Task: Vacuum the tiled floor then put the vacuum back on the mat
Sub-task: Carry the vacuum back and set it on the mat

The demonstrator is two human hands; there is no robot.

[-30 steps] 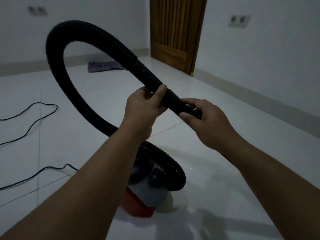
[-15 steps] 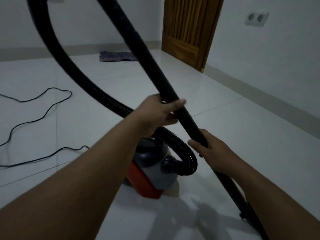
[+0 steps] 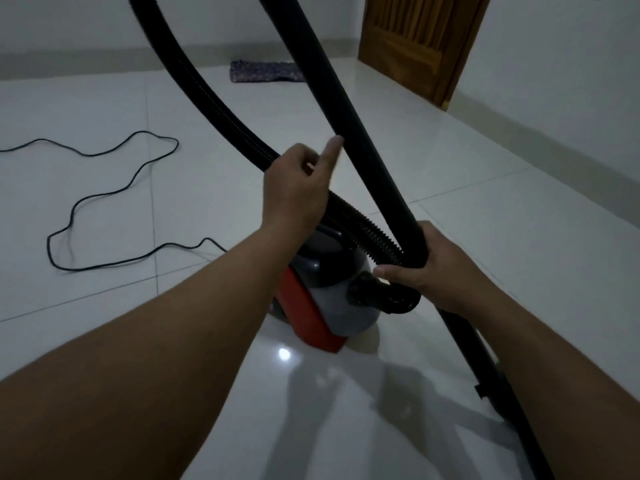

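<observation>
The grey and red vacuum canister [image 3: 332,299] stands on the white tiled floor [image 3: 467,237] just in front of me. Its ribbed black hose [image 3: 214,102] arcs from the top left down into the canister's front port. A smooth black wand [image 3: 346,112] slants from the top of the view to the lower right. My right hand [image 3: 440,271] is closed around the wand low down. My left hand [image 3: 298,188] hangs loose in front of the hose, its raised fingertip just beside the wand and gripping nothing. The dark mat [image 3: 266,71] lies by the far wall.
A black power cord [image 3: 104,199] loops over the floor on the left. A wooden door [image 3: 415,39] stands at the back right, and a wall with a grey skirting runs along the right side. The wand's lower end disappears behind my right forearm.
My left hand has let go of the wand and drawn slightly left. My right hand has slid its grip along the wand. The view has dropped toward the canister.
</observation>
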